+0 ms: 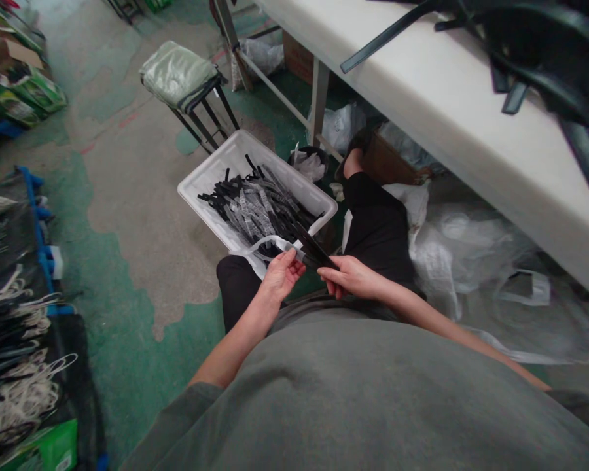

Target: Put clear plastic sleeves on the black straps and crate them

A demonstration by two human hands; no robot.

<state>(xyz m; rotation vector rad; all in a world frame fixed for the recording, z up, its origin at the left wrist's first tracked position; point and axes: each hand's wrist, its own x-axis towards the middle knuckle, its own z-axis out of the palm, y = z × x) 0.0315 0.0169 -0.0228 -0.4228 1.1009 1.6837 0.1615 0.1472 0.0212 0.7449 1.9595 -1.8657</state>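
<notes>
My right hand (352, 277) is closed around the near end of a bundle of flat black strips (313, 243), which points away toward the bin. Beside it, my left hand (281, 273) pinches a translucent whitish band (265, 241) that curves over the bin's near edge and meets the black strips. Whether the band is wrapped right round the bundle I cannot tell. Just beyond both hands, a white plastic bin (207, 210) holds a heap of similar black strips (255, 206), many of them banded with clear wrapping.
A stool (179, 73) with a plastic-covered seat stands behind the bin. On the right, a white table (451, 124) carries black strips (535, 59). Clear plastic bags (476, 255) lie beneath it. Cords and bundles (22, 366) rest on the left.
</notes>
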